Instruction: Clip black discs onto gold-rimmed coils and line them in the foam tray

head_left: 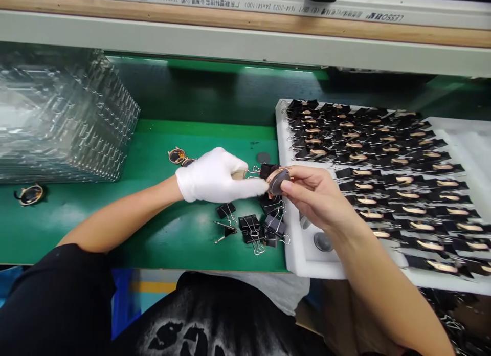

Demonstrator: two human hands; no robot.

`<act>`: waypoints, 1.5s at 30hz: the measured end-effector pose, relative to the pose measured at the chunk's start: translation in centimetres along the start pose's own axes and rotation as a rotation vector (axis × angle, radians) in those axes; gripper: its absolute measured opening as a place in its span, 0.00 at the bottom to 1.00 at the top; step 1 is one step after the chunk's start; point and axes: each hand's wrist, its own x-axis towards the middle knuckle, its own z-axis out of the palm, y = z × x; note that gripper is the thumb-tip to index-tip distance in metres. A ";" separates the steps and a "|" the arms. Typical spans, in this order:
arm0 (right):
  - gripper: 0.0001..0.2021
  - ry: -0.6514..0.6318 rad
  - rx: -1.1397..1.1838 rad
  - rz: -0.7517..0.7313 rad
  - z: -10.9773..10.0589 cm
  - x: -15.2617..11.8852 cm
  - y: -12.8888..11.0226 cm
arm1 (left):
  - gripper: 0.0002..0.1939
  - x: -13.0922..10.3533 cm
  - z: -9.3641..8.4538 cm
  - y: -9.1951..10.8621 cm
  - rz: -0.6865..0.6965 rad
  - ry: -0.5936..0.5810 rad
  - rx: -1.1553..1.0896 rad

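My left hand [218,178], in a white glove, is closed on the wire handles of a black binder clip [269,170]. Bare fingers of my right hand [316,192] pinch a round gold-rimmed watch case [279,183] with a dark grey disc over its face. The clip is right against the case; whether its jaws grip the rim I cannot tell. Below my hands lie several loose binder clips [251,229] on the green mat [164,228]. Just beyond my fingers is a separate dark grey disc [263,157]. Gold-rimmed watch parts [177,155] rest behind my left hand, partly hidden by it.
To the right, a white foam tray [295,261] carries rows of clipped gold-rimmed pieces [391,149], with a grey round piece [323,241] near its front. Stacked clear plastic trays [65,120] stand at left, a single watch case [31,195] before them. A shelf edge [245,36] crosses the back.
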 end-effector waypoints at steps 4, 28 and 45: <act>0.07 -0.056 0.007 -0.006 -0.3 -0.1 0.4 | 0.32 0.0 0.1 0.9 -0.049 0.030 0.039; 0.09 0.212 0.258 0.070 -0.4 0.8 1.1 | 0.24 0.0 0.9 0.9 -0.117 -0.039 -0.201; 0.15 0.374 0.234 0.041 -0.7 1.0 0.3 | 0.21 -2.6 1.4 1.8 0.066 -0.477 0.712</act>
